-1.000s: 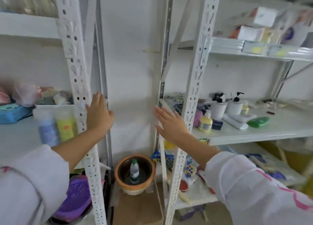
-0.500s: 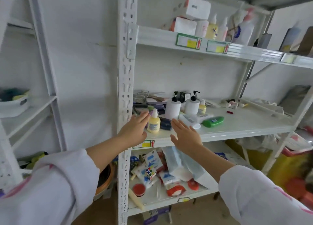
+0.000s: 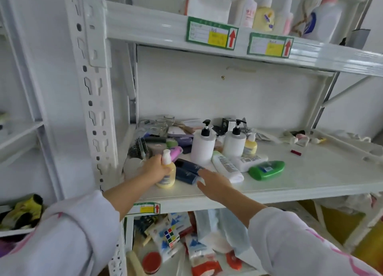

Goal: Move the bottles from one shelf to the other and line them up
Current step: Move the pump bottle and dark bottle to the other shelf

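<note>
The step in hand looks like the first pick-up from the cluttered middle shelf [image 3: 290, 184]. The left hand [image 3: 154, 169] wraps its fingers [image 3: 159, 158] around a small yellow bottle [image 3: 166, 177] with a white cap, which stands upright near the shelf's front edge, at the left end of the clutter. Its base seems to rest on the shelf, so I judge the grip made but the lift not yet begun.

The right hand [image 3: 213, 184] hovers just right of that bottle, palm down, fingers spread and holding nothing, above the dark blue tubes [image 3: 187, 170].

Other bottles wait further back and to the right: 2 white pump bottles [image 3: 203, 149] standing upright, a second small yellow bottle [image 3: 249, 147] just right of them, a white bottle [image 3: 226, 166] lying on its side, and a green bottle [image 3: 266, 170] also lying flat.

The next move likely calls for raising the held bottle straight up, clear of the pink-capped item [image 3: 176, 152] and hairbrush [image 3: 141, 145] close behind it, then carrying it to the other shelf. The free hand could take a second bottle; the nearer pump bottle is the easiest reach, though its narrow pump head suggests gripping the body. Which shelf is the target cannot be told from here.
</note>
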